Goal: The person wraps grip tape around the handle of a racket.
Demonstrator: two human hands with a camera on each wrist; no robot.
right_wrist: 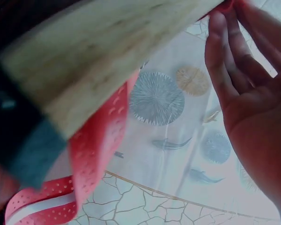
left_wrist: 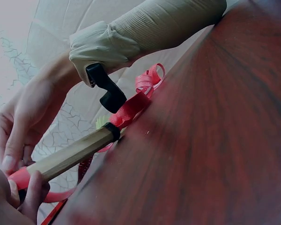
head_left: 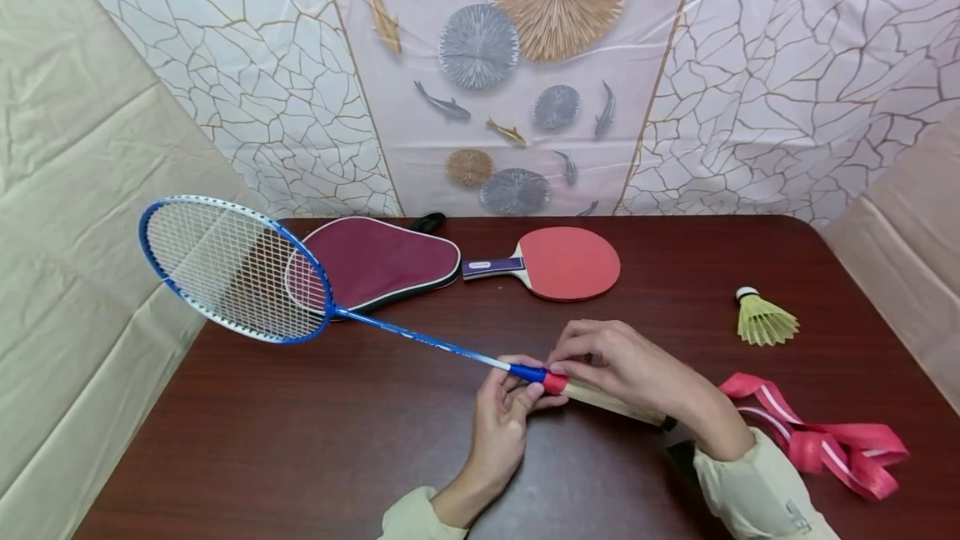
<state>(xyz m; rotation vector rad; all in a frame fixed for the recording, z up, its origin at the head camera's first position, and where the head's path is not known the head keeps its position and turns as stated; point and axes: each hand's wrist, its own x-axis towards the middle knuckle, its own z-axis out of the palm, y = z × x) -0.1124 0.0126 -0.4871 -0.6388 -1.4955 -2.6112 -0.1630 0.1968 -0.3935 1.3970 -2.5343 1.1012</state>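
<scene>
A blue and white badminton racket [head_left: 427, 341] is held up at a slant over the table, head to the left. My left hand [head_left: 498, 432] grips it around the blue cone at the top of the handle. The handle [left_wrist: 75, 152] is bare wood with a black end cap [left_wrist: 113, 132]. Red grip tape [head_left: 555, 382] wraps the handle's top, and my right hand [head_left: 630, 361] pinches it there with thumb and fingers. Perforated tape [right_wrist: 100, 133] hangs behind the handle. Its loose length [head_left: 855, 440], with a white strip, lies curled on the table at the right.
Toward the back of the brown table [head_left: 300, 440] lie a maroon paddle case [head_left: 382, 261] and a red table tennis paddle [head_left: 573, 263]. A yellow shuttlecock [head_left: 763, 319] rests at the right. Patterned sheeting [head_left: 285, 65] hangs behind the table.
</scene>
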